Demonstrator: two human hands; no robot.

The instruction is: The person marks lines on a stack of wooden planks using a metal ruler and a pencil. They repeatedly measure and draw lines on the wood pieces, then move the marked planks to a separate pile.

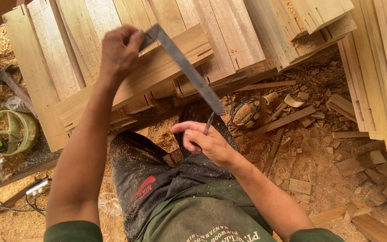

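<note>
Sawdust everywhere: the floor (319, 148) is thick with it, littered with wood offcuts (301, 185) and chips. Long pale planks (229, 31) lie stacked ahead and to the right. The left hand (121, 51) is raised over the planks, fingers closed round one end of a flat metal square (184, 67), which slants down to the right. The right hand (204, 142), below, pinches a thin pencil (208, 123) just beneath the square's lower end. A green coiled strap (12, 132) sits at left.

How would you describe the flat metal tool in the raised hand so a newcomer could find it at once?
Start at the stack of pale planks across the top. In front of it, the left hand holds up a grey metal square by its corner. Its long flat blade slants down towards the right hand, the only metal among wood.
</note>
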